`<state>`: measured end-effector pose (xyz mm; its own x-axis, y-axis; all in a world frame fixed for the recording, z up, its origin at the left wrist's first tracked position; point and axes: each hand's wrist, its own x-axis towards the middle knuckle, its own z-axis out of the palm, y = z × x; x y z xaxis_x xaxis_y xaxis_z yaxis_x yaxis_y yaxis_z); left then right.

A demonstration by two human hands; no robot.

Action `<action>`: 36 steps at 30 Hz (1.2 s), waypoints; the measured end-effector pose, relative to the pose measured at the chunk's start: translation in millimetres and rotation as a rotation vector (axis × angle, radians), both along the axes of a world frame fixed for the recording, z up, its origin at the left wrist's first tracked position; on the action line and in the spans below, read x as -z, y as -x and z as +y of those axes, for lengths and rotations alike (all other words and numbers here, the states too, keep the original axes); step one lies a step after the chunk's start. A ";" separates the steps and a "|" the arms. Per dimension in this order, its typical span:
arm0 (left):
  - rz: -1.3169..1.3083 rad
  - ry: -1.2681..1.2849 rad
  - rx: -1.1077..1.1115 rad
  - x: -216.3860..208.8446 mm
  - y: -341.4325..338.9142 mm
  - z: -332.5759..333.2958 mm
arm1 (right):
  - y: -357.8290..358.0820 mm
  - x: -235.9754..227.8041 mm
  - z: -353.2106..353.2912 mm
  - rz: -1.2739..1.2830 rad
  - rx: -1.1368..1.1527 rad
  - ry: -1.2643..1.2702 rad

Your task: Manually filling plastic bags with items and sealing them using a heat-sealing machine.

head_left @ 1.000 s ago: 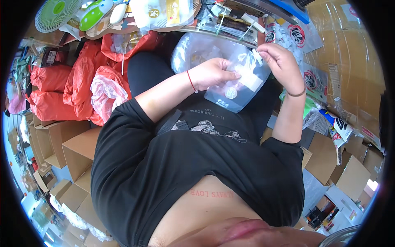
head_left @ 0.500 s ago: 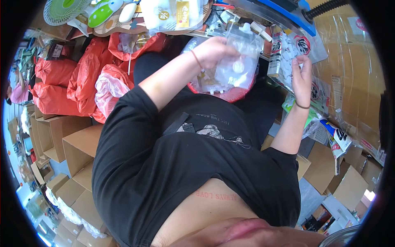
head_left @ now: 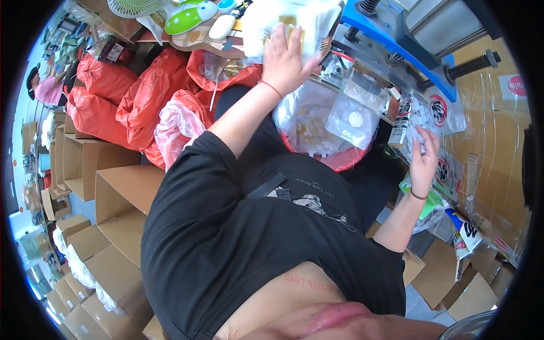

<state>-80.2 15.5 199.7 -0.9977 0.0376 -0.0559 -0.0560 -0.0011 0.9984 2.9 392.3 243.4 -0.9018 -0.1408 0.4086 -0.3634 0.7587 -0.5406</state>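
My left hand (head_left: 284, 62) lies with fingers spread on a stack of clear, flat plastic pouches (head_left: 255, 31) with gold print, at the far edge of the work table. My right hand (head_left: 425, 161) is at the right, beside a heap of small white plastic pieces (head_left: 418, 116). Its thumb and fingers are curled close together around something small that I cannot make out. Between the hands, a clear pouch (head_left: 356, 116) with a round white mark rests at the right side of a bag-lined red tub (head_left: 343, 164). White and yellowish bits lie inside the tub.
A blue metal press frame (head_left: 391, 39) with springs stands at the far right, next to a tall cardboard panel (head_left: 490, 147). Full red plastic bags (head_left: 136, 107) and open cardboard boxes (head_left: 122, 192) crowd the left. A green-and-white mouse-shaped object (head_left: 190, 18) lies on the table.
My left hand has let go of the pouch over the tub and moved up and left onto the stack. My right hand stays by the white pieces. The whole view has shifted.
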 end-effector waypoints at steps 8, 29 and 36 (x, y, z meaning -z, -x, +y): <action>0.338 0.337 -0.081 16.0 -38.2 -30.6 | 5.9 12.4 -4.7 -0.232 0.042 0.265; -0.510 -0.487 0.707 -7.3 -92.4 84.8 | 23.3 -37.3 -32.4 -0.101 -0.221 -0.203; -0.450 -0.432 0.446 -5.0 -21.8 80.7 | 21.9 -0.1 25.7 -0.470 0.078 -0.613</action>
